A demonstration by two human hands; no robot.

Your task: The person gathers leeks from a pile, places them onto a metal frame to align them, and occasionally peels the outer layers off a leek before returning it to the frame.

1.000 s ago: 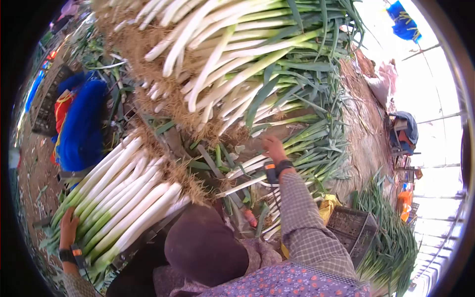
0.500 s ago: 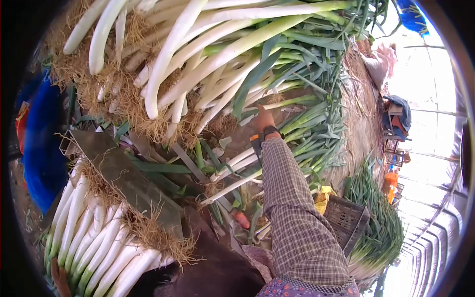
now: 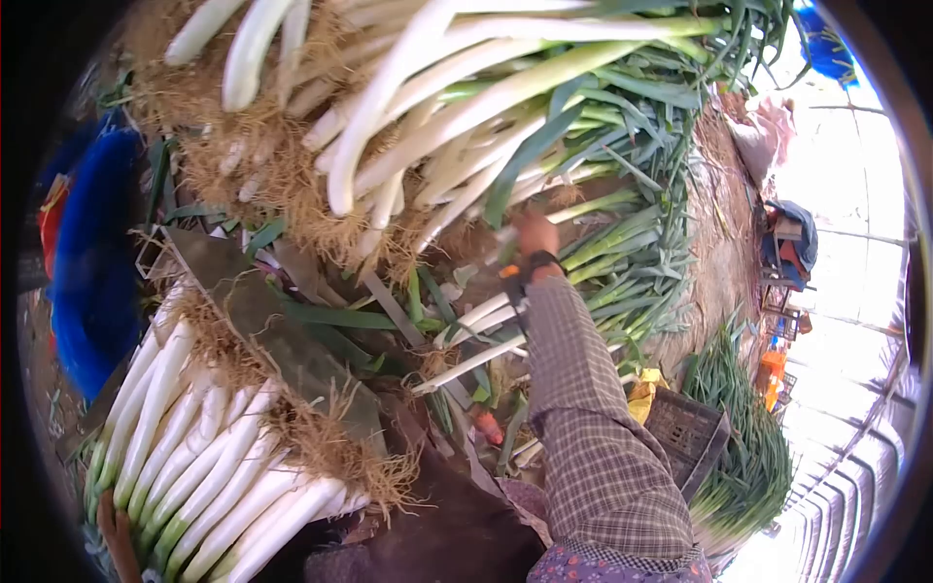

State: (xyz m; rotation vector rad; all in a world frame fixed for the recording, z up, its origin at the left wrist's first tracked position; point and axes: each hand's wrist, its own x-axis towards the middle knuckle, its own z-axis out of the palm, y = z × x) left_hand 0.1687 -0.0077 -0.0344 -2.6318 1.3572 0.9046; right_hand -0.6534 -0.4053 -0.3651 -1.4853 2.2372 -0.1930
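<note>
My left hand (image 3: 118, 536) shows only in part at the lower left edge, its fingers wrapped round a bundle of leeks (image 3: 219, 457) with white shanks and matted roots. My right hand (image 3: 536, 233), in a checked sleeve with a dark band at the wrist, reaches out to the near side of a big heap of leeks (image 3: 505, 107). Motion smears its fingers, which lie beside a green leaf and pale stems; whether they grip one I cannot tell. A dark object with an orange part (image 3: 509, 272) sits by that wrist. A few loose leeks (image 3: 466, 365) lie below the forearm.
A dark flat panel (image 3: 267, 316) stands slanted between bundle and heap. Blue material (image 3: 92, 262) is at the left. On the right are a black crate (image 3: 685, 432) with a yellow bag (image 3: 641, 394), another leek pile (image 3: 739, 437) and a chair-like frame (image 3: 785, 243).
The view has shifted, so most of the scene sits further right. My right hand remains by the heap, now blurred. My left hand still holds the bundle.
</note>
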